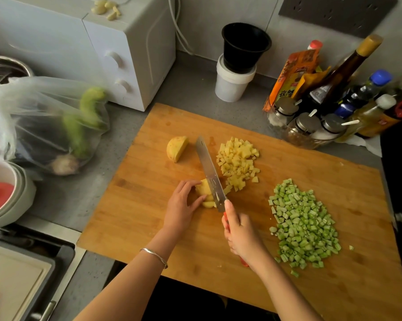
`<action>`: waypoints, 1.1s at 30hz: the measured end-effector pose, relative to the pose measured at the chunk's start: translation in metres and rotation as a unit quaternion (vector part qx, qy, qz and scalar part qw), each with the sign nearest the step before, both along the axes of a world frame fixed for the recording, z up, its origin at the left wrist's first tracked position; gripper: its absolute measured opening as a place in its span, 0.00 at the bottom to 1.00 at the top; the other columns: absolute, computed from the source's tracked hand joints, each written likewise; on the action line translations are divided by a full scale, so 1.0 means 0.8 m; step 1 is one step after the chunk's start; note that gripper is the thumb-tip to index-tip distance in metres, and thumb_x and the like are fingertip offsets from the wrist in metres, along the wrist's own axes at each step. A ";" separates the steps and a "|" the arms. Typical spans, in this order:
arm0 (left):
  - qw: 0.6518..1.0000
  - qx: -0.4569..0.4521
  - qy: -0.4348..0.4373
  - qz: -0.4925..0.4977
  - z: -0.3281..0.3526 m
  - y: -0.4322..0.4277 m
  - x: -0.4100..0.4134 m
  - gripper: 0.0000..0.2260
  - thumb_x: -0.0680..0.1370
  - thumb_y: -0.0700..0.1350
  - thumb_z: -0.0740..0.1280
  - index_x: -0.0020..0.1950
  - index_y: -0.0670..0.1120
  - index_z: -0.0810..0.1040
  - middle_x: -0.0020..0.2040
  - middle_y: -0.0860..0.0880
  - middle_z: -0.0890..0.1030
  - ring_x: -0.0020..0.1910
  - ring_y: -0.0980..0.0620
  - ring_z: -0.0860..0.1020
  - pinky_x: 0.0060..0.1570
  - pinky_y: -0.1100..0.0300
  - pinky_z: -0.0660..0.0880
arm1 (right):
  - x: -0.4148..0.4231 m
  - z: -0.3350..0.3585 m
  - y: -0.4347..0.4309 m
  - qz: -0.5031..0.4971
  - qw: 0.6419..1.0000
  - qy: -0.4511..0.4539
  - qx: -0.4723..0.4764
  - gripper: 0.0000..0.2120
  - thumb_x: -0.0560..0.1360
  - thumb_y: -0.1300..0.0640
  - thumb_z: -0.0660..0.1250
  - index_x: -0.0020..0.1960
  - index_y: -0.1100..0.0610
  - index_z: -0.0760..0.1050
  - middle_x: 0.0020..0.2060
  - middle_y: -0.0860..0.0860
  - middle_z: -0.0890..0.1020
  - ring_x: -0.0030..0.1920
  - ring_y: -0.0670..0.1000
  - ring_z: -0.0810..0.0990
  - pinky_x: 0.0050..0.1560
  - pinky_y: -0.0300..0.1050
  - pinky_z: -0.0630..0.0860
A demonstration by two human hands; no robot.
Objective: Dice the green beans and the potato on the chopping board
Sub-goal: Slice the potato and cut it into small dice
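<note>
Chopping board [135,200]: we work on a wooden board that lies on the grey counter, with all the task's food on it.
Left hand [181,205]: our fingers curl over a potato piece [204,192] near the board's middle and pin it down (a thin bracelet [154,257] circles that wrist).
Right hand [239,235]: we grip the red handle of the knife [210,172], fingers wrapped tight round it.
Blade: it rests across the held piece, with its tip pointing away from us.
Potato half [176,148]: it lies uncut beyond our left hand, just left of the blade's tip.
Diced potato [238,163]: a heap just right of the blade.
Diced green beans [303,225]: a wide heap on the board's right part, apart from the potato cubes.
Counter: a white oven [116,54] and a plastic bag [45,121] stand to the left, and bottles [334,89] at the far right.
</note>
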State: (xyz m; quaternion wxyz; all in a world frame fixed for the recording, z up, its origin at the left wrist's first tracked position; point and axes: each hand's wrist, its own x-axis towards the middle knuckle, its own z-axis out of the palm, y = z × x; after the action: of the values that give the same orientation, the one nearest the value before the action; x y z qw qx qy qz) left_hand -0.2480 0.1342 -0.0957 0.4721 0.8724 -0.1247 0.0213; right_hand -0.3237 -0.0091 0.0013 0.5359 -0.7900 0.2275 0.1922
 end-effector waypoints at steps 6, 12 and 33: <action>1.000 0.004 -0.002 0.003 0.002 0.000 0.000 0.17 0.74 0.49 0.71 0.60 0.48 0.75 0.55 0.56 0.73 0.52 0.63 0.70 0.53 0.79 0.63 | 0.004 0.005 -0.006 -0.001 1.000 0.000 0.007 0.27 0.75 0.32 0.48 0.32 0.54 0.62 0.22 0.47 0.62 0.21 0.46 0.59 0.23 0.38 0.56; 1.000 0.001 0.000 0.006 0.002 0.000 0.000 0.17 0.74 0.50 0.70 0.60 0.48 0.74 0.55 0.55 0.74 0.52 0.62 0.71 0.53 0.78 0.65 | 0.006 0.005 -0.003 0.011 1.000 -0.003 0.001 0.28 0.73 0.31 0.47 0.32 0.54 0.62 0.21 0.47 0.62 0.20 0.46 0.60 0.23 0.39 0.57; 1.000 -0.016 0.003 0.026 0.001 0.001 0.001 0.16 0.72 0.47 0.72 0.59 0.46 0.77 0.52 0.56 0.77 0.51 0.63 0.73 0.52 0.77 0.66 | 0.009 -0.012 0.002 0.004 0.999 0.053 -0.006 0.28 0.74 0.31 0.47 0.31 0.54 0.59 0.20 0.46 0.61 0.20 0.47 0.58 0.24 0.40 0.55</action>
State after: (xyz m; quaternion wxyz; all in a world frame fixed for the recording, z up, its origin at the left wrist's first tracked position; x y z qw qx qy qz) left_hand -0.2470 0.1354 -0.0950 0.4852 0.8680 -0.1004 0.0330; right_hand -0.3169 -0.0073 -0.0082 0.5174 -0.7828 0.2538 0.2349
